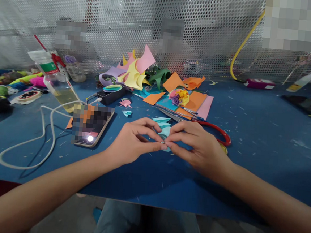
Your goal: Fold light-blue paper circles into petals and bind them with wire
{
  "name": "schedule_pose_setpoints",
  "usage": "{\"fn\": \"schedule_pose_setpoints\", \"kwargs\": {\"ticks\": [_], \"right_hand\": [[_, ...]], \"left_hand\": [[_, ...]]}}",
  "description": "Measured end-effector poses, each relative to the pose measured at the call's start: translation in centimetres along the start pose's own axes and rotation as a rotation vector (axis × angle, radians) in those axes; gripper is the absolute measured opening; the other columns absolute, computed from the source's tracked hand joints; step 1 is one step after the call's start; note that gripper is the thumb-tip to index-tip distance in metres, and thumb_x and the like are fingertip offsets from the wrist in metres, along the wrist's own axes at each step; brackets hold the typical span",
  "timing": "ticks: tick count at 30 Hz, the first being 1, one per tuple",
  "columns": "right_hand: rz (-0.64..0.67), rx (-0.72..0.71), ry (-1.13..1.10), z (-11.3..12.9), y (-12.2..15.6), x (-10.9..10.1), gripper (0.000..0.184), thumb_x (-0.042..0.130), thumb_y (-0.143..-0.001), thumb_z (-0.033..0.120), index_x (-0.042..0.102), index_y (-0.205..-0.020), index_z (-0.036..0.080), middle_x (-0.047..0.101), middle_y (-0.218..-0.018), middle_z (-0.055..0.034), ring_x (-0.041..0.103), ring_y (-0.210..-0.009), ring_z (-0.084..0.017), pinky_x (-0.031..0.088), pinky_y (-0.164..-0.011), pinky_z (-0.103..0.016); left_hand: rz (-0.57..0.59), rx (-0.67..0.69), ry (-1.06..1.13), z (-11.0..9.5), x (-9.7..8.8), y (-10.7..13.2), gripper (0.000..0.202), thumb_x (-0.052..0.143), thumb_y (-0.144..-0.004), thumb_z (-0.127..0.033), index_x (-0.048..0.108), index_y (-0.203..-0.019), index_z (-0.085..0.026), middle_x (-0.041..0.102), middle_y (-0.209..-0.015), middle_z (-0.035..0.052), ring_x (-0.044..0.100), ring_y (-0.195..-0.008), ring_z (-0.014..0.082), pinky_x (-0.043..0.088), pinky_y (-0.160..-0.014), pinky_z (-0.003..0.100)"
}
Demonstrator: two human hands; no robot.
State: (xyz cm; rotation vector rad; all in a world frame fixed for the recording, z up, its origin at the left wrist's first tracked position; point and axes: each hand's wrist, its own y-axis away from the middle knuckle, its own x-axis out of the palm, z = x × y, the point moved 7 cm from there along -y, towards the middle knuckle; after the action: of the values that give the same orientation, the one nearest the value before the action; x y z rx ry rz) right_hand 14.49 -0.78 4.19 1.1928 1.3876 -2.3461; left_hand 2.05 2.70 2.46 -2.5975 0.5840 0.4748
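My left hand [139, 138] and my right hand [197, 142] meet above the front of the blue table. Their thumbs and fingertips pinch a tiny light-blue paper piece [163, 142], mostly hidden by the fingers. Just behind the fingers lie several light-blue paper pieces [162, 120], partly covered by my hands. Scissors with red handles [226, 135] rest beyond my right hand, their blades pointing to the left. A crumpled paper flower [179, 97] in pink, purple and yellow sits farther back. Left of it are a small blue paper scrap [127, 113] and a pink one [125, 103].
A lit phone [96, 129] and a white cable [52, 122] lie left of my left hand. Curled paper offcuts [134, 73] and orange sheets [196, 101] are heaped at the back. A plastic bottle [62, 90] leans at left; a dark phone [308, 107] lies far right.
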Motion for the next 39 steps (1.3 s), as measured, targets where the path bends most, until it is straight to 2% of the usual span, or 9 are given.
{"fn": "schedule_pose_setpoints", "kwargs": {"ticks": [3, 7, 11, 16, 24, 27, 31, 36, 39], "right_hand": [[-0.004, 0.006, -0.007, 0.0, 0.0, 0.0, 0.008, 0.055, -0.082, 0.02, 0.062, -0.078, 0.021, 0.062, -0.08, -0.003, 0.057, -0.075, -0.015, 0.045, -0.069, -0.031], [-0.08, 0.054, -0.009, -0.2, -0.1, -0.5, 0.005, 0.057, -0.078, 0.019, 0.06, -0.075, 0.022, 0.059, -0.078, -0.0025, 0.057, -0.073, -0.014, 0.047, -0.065, -0.029], [-0.099, 0.072, -0.024, -0.3, -0.2, -0.6, 0.006, 0.06, -0.075, 0.017, 0.058, -0.072, 0.021, 0.058, -0.076, -0.0019, 0.057, -0.071, -0.014, 0.046, -0.065, -0.029], [-0.102, 0.127, -0.083, -0.6, -0.1, -0.7, 0.007, 0.059, -0.075, 0.016, 0.056, -0.071, 0.021, 0.058, -0.077, -0.0021, 0.057, -0.07, -0.014, 0.047, -0.066, -0.028], [-0.092, 0.103, -0.086, -0.3, -0.2, -0.5, 0.007, 0.06, -0.074, 0.014, 0.058, -0.07, 0.02, 0.057, -0.076, -0.0017, 0.057, -0.071, -0.012, 0.047, -0.066, -0.026], [-0.083, 0.089, -0.066, -0.2, -0.2, -0.5, 0.007, 0.06, -0.075, 0.015, 0.059, -0.07, 0.02, 0.059, -0.075, -0.0016, 0.057, -0.07, -0.013, 0.046, -0.065, -0.026], [-0.052, 0.05, -0.035, 0.0, -0.1, -0.3, 0.007, 0.059, -0.077, 0.016, 0.061, -0.072, 0.02, 0.061, -0.075, -0.001, 0.057, -0.07, -0.013, 0.044, -0.066, -0.028], [-0.053, 0.05, -0.04, 0.0, -0.2, -0.6, 0.006, 0.057, -0.078, 0.017, 0.061, -0.075, 0.021, 0.059, -0.078, -0.0014, 0.057, -0.072, -0.013, 0.045, -0.067, -0.028], [-0.083, 0.083, -0.041, -0.1, -0.3, -1.0, 0.004, 0.057, -0.078, 0.018, 0.06, -0.078, 0.021, 0.058, -0.08, -0.0026, 0.058, -0.076, -0.014, 0.046, -0.069, -0.029]], "left_hand": [[0.03, 0.01, -0.044, -0.3, 0.1, 0.0, 0.007, 0.071, -0.067, -0.025, 0.069, -0.07, -0.018, 0.057, -0.09, 0.0044, 0.058, -0.08, 0.0139, 0.049, -0.051, 0.018], [-0.009, 0.02, -0.079, -0.4, -0.2, 0.0, 0.01, 0.064, -0.075, -0.029, 0.068, -0.077, -0.02, 0.055, -0.09, 0.0036, 0.057, -0.074, 0.0112, 0.044, -0.044, 0.015], [-0.063, -0.008, -0.021, -0.2, -0.4, 0.0, 0.012, 0.065, -0.074, -0.031, 0.07, -0.079, -0.02, 0.055, -0.088, 0.0039, 0.055, -0.068, 0.01, 0.047, -0.044, 0.016], [-0.025, -0.075, 0.076, 0.1, 0.1, 0.0, 0.013, 0.063, -0.075, -0.029, 0.071, -0.078, -0.019, 0.058, -0.084, 0.0041, 0.056, -0.065, 0.0109, 0.051, -0.044, 0.019], [-0.066, -0.124, 0.151, 0.3, 0.0, 0.0, 0.005, 0.071, -0.066, -0.021, 0.073, -0.071, -0.018, 0.057, -0.075, 0.0015, 0.053, -0.055, 0.0067, 0.049, -0.042, 0.018], [-0.047, -0.16, 0.145, 0.5, 0.1, -0.1, 0.01, 0.074, -0.062, -0.024, 0.072, -0.068, -0.016, 0.058, -0.074, 0.0017, 0.052, -0.052, 0.0058, 0.048, -0.042, 0.017], [0.002, -0.137, 0.109, 0.3, 0.1, -0.1, 0.013, 0.076, -0.06, -0.024, 0.071, -0.066, -0.015, 0.058, -0.072, 0.0015, 0.053, -0.055, 0.007, 0.045, -0.043, 0.016], [0.029, -0.143, 0.099, 0.3, 0.3, 0.1, 0.014, 0.07, -0.068, -0.028, 0.069, -0.073, -0.015, 0.061, -0.077, 0.0031, 0.056, -0.063, 0.01, 0.047, -0.046, 0.016], [0.001, -0.173, 0.091, 0.6, 0.2, 0.3, 0.017, 0.065, -0.073, -0.032, 0.069, -0.079, -0.017, 0.064, -0.074, 0.0026, 0.055, -0.059, 0.0093, 0.049, -0.048, 0.017]]}}
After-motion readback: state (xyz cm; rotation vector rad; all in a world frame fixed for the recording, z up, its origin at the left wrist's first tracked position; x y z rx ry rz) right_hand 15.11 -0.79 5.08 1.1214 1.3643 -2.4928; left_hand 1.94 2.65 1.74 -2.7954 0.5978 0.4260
